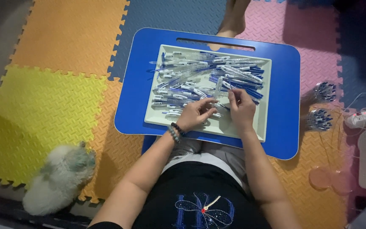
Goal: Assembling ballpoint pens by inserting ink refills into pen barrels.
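On the pale grey-green rectangular tray [263, 127], which serves as the landmark, lies a loose heap of slim clear-plastic pens with blue caps and blue ink tubes [208, 76], piled crisscross over the tray's far half. At the near edge of that heap the left hand [196, 113], a dark bead bracelet [176, 130] on its wrist, curls its fingers round one pen part, and the right hand [241, 106] pinches a thin clear pen piece [219, 87] that stands up from the heap; which exact part each grips is too small to tell. Beneath the tray sits a glossy blue plastic lap table with a handle slot [284, 85]. Around it spreads a floor of interlocking foam mats in orange, yellow, blue and pink [56, 97]. Left of the tray and nearer the person lies a fluffy white-grey animal [60, 178]. Right of the tray stand two bundles of blue-tipped pens [320, 106].
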